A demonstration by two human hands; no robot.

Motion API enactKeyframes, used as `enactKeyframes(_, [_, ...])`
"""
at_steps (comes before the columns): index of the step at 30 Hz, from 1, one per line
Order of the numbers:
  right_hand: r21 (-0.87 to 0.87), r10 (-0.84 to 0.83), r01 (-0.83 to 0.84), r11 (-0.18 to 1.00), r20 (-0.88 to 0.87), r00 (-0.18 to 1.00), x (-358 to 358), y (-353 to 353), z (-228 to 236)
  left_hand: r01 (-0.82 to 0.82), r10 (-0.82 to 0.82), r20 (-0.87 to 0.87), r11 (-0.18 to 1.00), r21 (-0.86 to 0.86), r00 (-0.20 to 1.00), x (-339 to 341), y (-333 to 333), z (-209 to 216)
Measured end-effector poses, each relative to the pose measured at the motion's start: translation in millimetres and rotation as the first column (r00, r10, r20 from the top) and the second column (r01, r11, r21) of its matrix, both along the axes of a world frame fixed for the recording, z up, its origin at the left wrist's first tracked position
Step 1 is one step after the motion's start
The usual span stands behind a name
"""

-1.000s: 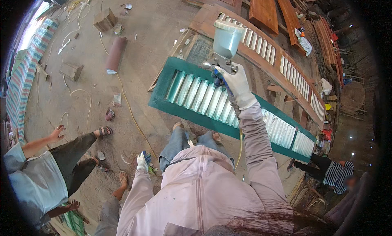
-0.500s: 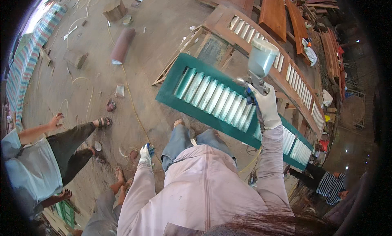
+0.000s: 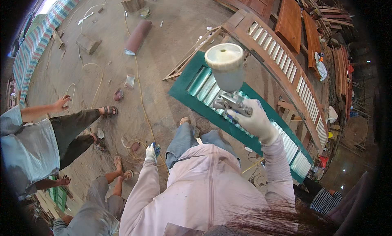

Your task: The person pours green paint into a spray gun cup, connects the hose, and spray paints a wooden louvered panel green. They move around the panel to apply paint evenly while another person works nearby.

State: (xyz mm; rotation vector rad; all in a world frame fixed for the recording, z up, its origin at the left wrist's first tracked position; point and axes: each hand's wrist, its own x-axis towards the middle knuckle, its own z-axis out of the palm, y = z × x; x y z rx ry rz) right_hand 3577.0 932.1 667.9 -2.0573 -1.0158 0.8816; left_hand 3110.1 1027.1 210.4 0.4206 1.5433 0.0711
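My right hand [image 3: 257, 119], in a white glove, grips a metal spray gun [image 3: 233, 103] with a pale, lidded cup [image 3: 226, 68] on top. It is held over a long louvred shutter [image 3: 185, 93] with a green frame; its slats are part green, part whitish. Cup and hand hide some of the slats. My left hand [image 3: 150, 154], also gloved, hangs low beside my leg with its fingers curled. Something blue shows at those fingers, and a yellow hose [image 3: 143, 109] runs past them; what they hold is unclear.
Beyond the green shutter leans a brown louvred shutter [image 3: 281, 68] on a wooden frame. Brown panels [image 3: 290, 21] lie farther back. A reddish roll [image 3: 138, 38] and wood blocks [image 3: 88, 44] sit on the floor. People stand at left [image 3: 32, 142], lower left [image 3: 92, 203] and right [image 3: 326, 200].
The spray gun has moved left along the shutter and looks larger, its cup now covering the upper slats. The whole view has shifted slightly. My left hand stays low by my leg.
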Motion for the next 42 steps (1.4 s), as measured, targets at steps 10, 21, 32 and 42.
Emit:
enactKeyframes(10, [0.057,-0.354,0.354,0.933,0.301,0.885,40,31,-19,-0.016,0.016,-0.002,1.0,0.005,1.0,-13,-10,2])
enactKeyframes(21, [0.039,-0.07,0.073,0.997,-0.064,0.996,-7,-21,11,-0.034,0.033,0.016,0.998,0.051,0.999,19,16,18])
enactKeyframes(32, [0.315,-0.366,0.376,0.871,-0.094,0.926,-7,-32,-20,0.151,-0.152,0.022,0.988,0.046,0.988,14,24,8])
enactKeyframes(42, [0.136,-0.442,0.43,0.892,0.064,0.895,-95,-125,-35,0.323,-0.323,0.006,0.945,-0.048,0.946,24,23,-18])
